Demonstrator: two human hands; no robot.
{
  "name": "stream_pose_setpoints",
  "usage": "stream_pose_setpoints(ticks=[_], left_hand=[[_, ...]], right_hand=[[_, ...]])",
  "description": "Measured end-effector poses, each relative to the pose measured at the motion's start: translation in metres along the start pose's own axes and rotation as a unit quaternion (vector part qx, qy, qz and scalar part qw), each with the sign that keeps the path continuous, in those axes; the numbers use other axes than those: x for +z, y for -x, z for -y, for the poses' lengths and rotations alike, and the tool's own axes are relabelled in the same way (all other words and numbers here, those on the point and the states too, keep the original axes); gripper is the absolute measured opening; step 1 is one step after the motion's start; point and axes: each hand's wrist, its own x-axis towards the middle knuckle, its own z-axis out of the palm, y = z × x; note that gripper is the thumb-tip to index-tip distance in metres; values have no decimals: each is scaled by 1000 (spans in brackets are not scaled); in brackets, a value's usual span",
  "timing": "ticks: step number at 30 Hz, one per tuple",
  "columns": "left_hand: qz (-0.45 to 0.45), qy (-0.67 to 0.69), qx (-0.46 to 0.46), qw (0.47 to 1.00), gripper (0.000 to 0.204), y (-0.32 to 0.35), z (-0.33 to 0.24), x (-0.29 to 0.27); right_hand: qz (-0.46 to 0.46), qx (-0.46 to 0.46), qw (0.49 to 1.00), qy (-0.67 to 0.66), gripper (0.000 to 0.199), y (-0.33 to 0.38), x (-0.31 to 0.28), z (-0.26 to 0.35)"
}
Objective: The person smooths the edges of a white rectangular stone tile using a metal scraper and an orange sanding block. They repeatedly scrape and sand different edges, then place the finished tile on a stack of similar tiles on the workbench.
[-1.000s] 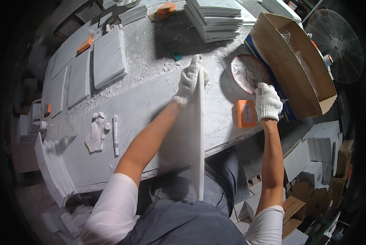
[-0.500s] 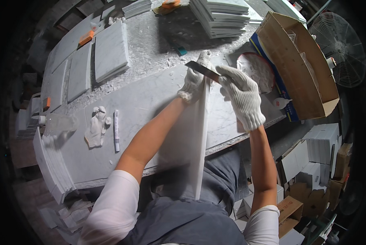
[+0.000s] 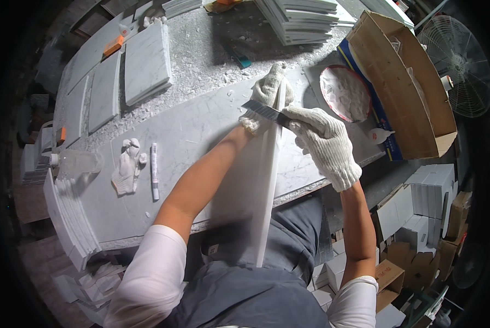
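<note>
A white marble slab [image 3: 269, 180] stands on edge, its thin side up, running from the workbench toward my lap. My left hand [image 3: 272, 90], in a white knit glove, is closed round the far end of the slab. My right hand [image 3: 328, 143], gloved likewise, grips a flat scraper [image 3: 262, 110]. Its dark blade points left across the slab's upper edge, close to my left wrist; whether it touches the stone, I cannot tell. A round, red-rimmed dish of white paste [image 3: 344, 94] sits to the right, with a small white squeeze bottle [image 3: 379, 135] near it.
An open cardboard box [image 3: 387, 71] and a fan [image 3: 457, 65] stand at the right. Marble slabs [image 3: 148, 64] lie at the far left; more are stacked at the back [image 3: 302, 22]. A loose glove [image 3: 127, 169] and a marker [image 3: 155, 170] rest on the bench [image 3: 201, 139].
My right hand has moved down and slightly right, bringing the scraper lower along the slab's edge. My left hand keeps its hold at the far end.
</note>
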Motion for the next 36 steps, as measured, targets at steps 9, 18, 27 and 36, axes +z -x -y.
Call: stream_pose_setpoints(ticks=[9,18,27,36], left_hand=[[65,-99,-16,993,53,-3,-7,-12],[66,-82,41,994,49,-8,6,-16],[57,-62,59,995,50,-6,12,-19],[24,-41,-35,998,60,-9,10,-11]], right_hand=[[19,26,997,-69,28,19,7,-7],[-25,-45,999,-3,24,17,9,-6],[-14,-77,996,-33,26,13,13,-11],[-6,6,1000,-24,27,15,15,-5]])
